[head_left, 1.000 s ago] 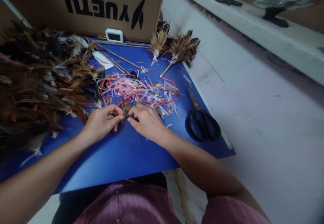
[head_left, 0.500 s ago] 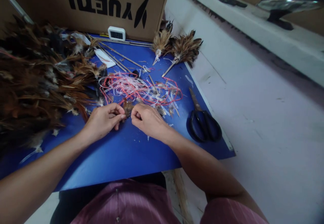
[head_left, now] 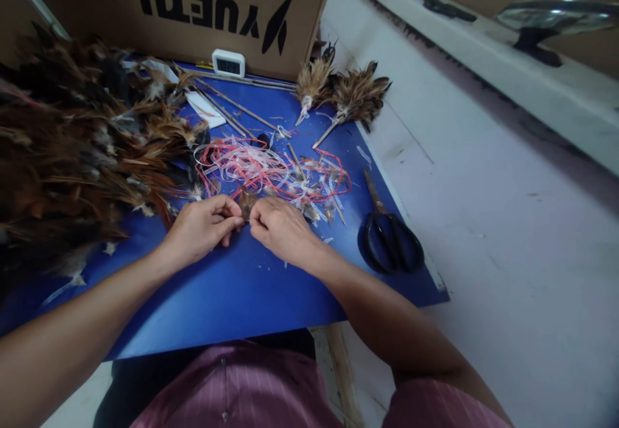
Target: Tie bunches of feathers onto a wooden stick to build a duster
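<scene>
Blue tabletop (head_left: 232,299), bare from the hands to its near edge; black-handled scissors (head_left: 391,241) lie beside the right edge, a feather heap (head_left: 97,170) covers the left. Behind stands a cardboard box (head_left: 188,44), contents hidden. Between the hands, a small feather tuft (head_left: 247,202), brown and wispy: left hand (head_left: 200,229) pinching its base, right hand (head_left: 284,231) curled, grip indeterminable.

Before the string (head_left: 251,165) is a feather tuft (head_left: 247,203), with the feather pile (head_left: 97,164) left, scissors (head_left: 380,209) right, carton (head_left: 193,44) behind.
</scene>
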`<state>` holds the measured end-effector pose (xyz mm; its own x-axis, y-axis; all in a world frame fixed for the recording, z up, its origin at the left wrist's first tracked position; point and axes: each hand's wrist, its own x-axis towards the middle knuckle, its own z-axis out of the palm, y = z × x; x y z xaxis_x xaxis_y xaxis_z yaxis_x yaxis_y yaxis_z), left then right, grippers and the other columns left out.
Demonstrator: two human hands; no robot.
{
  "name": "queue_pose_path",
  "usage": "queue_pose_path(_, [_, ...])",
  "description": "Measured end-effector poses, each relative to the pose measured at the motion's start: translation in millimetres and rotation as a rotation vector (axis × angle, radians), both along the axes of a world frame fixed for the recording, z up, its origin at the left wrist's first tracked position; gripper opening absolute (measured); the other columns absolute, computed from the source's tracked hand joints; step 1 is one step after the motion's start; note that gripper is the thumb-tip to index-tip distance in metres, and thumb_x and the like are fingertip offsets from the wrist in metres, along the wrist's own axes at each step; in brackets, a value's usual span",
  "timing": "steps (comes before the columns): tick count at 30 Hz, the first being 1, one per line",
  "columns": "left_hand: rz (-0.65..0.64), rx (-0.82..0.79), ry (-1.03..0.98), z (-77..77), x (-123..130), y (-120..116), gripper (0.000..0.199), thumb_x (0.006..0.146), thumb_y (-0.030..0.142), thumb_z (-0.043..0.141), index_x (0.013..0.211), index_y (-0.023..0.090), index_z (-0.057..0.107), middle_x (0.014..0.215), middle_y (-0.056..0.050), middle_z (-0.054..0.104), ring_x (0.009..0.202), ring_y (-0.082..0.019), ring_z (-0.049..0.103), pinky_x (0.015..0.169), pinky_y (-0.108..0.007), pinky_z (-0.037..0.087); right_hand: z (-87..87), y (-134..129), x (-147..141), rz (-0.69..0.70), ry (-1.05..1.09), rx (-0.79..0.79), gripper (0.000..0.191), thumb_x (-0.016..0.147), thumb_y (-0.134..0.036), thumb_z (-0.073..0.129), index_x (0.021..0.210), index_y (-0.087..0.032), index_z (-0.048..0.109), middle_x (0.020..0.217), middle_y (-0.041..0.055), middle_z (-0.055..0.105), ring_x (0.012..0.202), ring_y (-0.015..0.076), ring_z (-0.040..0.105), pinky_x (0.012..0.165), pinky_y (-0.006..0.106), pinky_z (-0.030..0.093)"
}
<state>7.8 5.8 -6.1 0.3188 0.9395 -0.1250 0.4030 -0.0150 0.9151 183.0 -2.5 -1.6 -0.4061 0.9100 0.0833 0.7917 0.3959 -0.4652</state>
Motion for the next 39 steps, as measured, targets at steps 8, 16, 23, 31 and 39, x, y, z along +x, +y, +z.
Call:
queue_pose_path(8, [0.009,-0.021,-0.008,0.9,0,1,0.009,0.077,0.024,0.064,0.078,0.017,0.058,0.047,0.005,0.056,0.036,-0.006,0.05,0.034,-0.014,0.034,6.1,-1,6,-0.025,0.132,-0.075,0.008,0.08,-0.012,0.053,0.074,-0.017,0.054,0.073,0.0001,0.054,0.068,0.0111,0.046,0.067,0.026,0.035])
queue_pose_path(16, [-0.045,0.089,0.089,-2.3,-3,-1,0.013,0.08,0.029,0.062,0.082,0.017,0.067,0.046,0.005,0.057,0.036,-0.006,0.049,0.036,-0.014,0.036,7.9,-5,2,-0.045,0.172,-0.11,0.007,0.08,-0.013,0.053,0.074,-0.017,0.054,0.071,-0.0006,0.054,0.065,0.0104,0.046,0.065,0.025,0.035])
queue_pose_path(23, [-0.064,0.238,0.174,-1.6,-1,-4,0.015,0.08,0.028,0.06,0.082,0.017,0.07,0.053,0.002,0.062,0.041,-0.008,0.056,0.043,-0.016,0.043,8.2,-10,-8,-0.092,0.131,-0.096,0.008,0.081,-0.013,0.05,0.077,-0.016,0.056,0.072,0.0009,0.057,0.067,0.0121,0.048,0.067,0.027,0.035])
queue_pose_path(31, [-0.091,0.3,0.234,1.0,-1,-4,0.014,0.081,0.025,0.056,0.079,0.019,0.068,0.056,0.002,0.063,0.046,-0.009,0.058,0.047,-0.018,0.043,4.0,-8,-7,-0.09,0.268,-0.101,0.007,0.081,-0.013,0.051,0.077,-0.018,0.054,0.074,-0.0009,0.056,0.065,0.0104,0.047,0.064,0.025,0.036])
queue_pose_path(39, [-0.093,-0.001,-0.022,-1.5,-4,0,0.014,0.082,0.03,0.06,0.078,0.016,0.06,0.052,0.003,0.059,0.044,-0.01,0.056,0.047,-0.019,0.046,-3.4,-1,4,0.053,0.476,-0.074,0.013,0.078,-0.012,0.053,0.089,-0.019,0.053,0.084,-0.0014,0.056,0.071,0.0097,0.051,0.068,0.022,0.041])
